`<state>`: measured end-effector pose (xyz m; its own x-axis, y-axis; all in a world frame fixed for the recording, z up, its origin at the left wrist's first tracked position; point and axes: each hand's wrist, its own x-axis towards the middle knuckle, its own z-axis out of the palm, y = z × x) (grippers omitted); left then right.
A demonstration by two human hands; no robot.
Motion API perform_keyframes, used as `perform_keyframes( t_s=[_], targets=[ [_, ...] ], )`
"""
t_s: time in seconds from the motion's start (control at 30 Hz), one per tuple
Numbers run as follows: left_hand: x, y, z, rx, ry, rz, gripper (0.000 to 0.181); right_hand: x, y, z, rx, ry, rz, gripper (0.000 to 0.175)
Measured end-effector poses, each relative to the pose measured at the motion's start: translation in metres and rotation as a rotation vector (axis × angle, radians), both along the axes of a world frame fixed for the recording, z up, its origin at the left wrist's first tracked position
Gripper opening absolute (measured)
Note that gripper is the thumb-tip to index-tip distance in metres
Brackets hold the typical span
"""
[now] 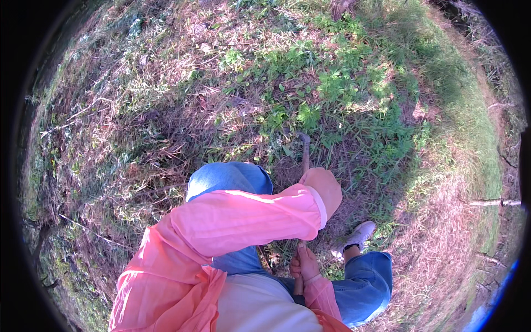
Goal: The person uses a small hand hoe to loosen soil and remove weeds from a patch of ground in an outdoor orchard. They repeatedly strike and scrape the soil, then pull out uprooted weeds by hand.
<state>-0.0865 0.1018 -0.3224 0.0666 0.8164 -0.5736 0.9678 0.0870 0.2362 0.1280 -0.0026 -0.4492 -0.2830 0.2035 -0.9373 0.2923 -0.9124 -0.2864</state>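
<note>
Both my hands grip one long-handled tool with a hooked grey metal head (pixel 305 137), which looks like a sickle. My left hand (pixel 324 186) reaches across my body and is closed around the wooden handle (pixel 306 161) below the head. Its fingers are mostly hidden behind the back of the hand. Farther down, close to my waist, my right hand (pixel 308 263) is wrapped around the handle near its lower end. My left sleeve covers the middle of the handle. The head rests low among green weeds (pixel 309 116), and its tip is lost in the leaves.
Dry cut grass and stems (pixel 166 153) cover the ground to the left. Thin branches (pixel 76 118) lie at the far left. Leafy plants (pixel 386 137) grow on the right, beside taller grass (pixel 473 124). My shoe (pixel 360 236) stands right of the handle.
</note>
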Motion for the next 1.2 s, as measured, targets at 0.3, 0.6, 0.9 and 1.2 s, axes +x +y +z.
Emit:
perform_keyframes(
  t_s=[0.3, 0.6, 0.9, 1.2],
  targets=[
    [0.003, -0.004, -0.007, 0.122, 0.045, -0.019, 0.022, -0.048, 0.036, -0.052, 0.580, 0.040, 0.309, 0.020],
    [-0.004, 0.001, -0.006, 0.207, 0.100, 0.244, 0.043, -0.103, 0.097, -0.067, 0.615, 0.058, -0.028, 0.021],
    [-0.015, -0.004, -0.005, 0.106, 0.044, 0.106, 0.035, -0.112, -0.006, -0.095, 0.292, -0.020, 0.074, 0.023],
    [-0.018, -0.003, -0.007, 0.048, -0.005, 0.083, 0.028, -0.105, 0.072, -0.055, 0.476, 0.084, -0.115, 0.024]
  ],
)
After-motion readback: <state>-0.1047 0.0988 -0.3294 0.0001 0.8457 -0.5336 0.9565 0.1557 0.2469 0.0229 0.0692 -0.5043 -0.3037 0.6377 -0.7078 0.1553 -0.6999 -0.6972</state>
